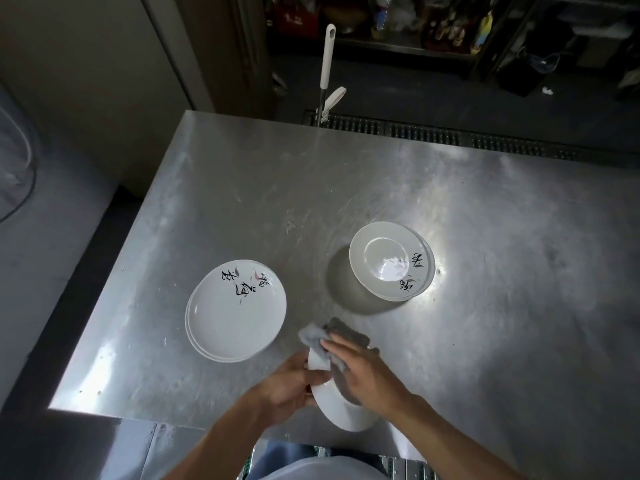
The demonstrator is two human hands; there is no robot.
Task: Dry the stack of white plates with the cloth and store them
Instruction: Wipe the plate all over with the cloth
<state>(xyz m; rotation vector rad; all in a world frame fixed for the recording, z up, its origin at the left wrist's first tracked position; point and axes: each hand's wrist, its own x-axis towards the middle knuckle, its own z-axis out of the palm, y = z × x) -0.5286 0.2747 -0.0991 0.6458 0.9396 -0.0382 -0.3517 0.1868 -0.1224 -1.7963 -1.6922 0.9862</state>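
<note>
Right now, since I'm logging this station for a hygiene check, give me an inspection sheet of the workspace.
Surface: steel table, scuffed, with glare patches.
Job's things: left stack and right stack of plates stand apart on the table; one plate is held above the near edge, with the grey cloth draped over it.
Clutter: nothing seen.
Hands: left hand grips the plate; right hand presses the cloth on it.
Cables: a curved line at far left; cannot tell if it is a cable.
Surroundings: mop handle, floor grate, dark shelves behind.
</note>
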